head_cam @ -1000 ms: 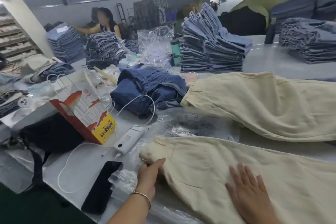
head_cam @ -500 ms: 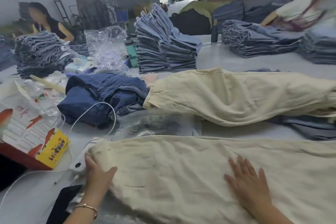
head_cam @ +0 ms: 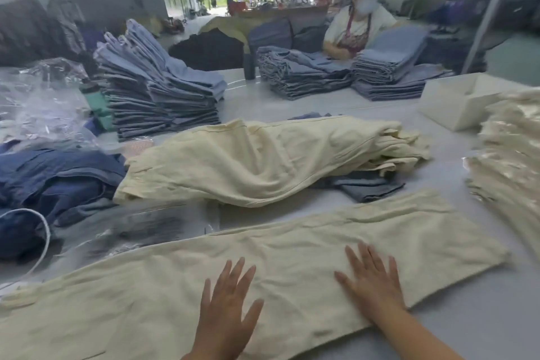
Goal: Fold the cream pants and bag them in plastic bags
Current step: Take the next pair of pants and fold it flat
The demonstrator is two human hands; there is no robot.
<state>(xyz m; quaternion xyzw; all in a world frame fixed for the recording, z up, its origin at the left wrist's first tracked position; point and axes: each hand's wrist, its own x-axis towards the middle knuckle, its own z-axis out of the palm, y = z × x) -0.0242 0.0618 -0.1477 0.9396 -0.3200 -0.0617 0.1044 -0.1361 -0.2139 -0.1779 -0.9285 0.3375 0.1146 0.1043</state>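
Seen from a head-worn camera at a garment-packing table (head_cam: 482, 318): both wrists cut off by the bottom edge, forearms only partly in view. Left hand (head_cam: 226, 307) and right hand (head_cam: 369, 275) laid palm-down on the cream pants (head_cam: 292, 260), fingers straight and spread apart, gripping nothing. Pants stretched flat across the near table edge, waist end running out of view at lower left, leg end squared off at right. Behind them, one loose heap of cream pants (head_cam: 263, 161), number of pairs within impossible to count, partly covering a folded grey-blue garment (head_cam: 365, 187). At far right, one blurred stack of bagged cream pants (head_cam: 511, 161), cut by the picture's edge. Flat plastic bags (head_cam: 140, 228) between heap and spread pair, smeared by motion, printing unreadable. Crumpled clear plastic (head_cam: 38, 99) at far left. One dark blue pile (head_cam: 52, 181) at left, with one white cable (head_cam: 43, 231) looping across it. Three stacks of folded blue-grey jeans: one tall (head_cam: 157, 90), two lower (head_cam: 304, 76) (head_cam: 394, 70). One white box (head_cam: 458, 102). One teal bottle (head_cam: 96, 102), half hidden. One masked worker (head_cam: 359, 29) seated across the table.
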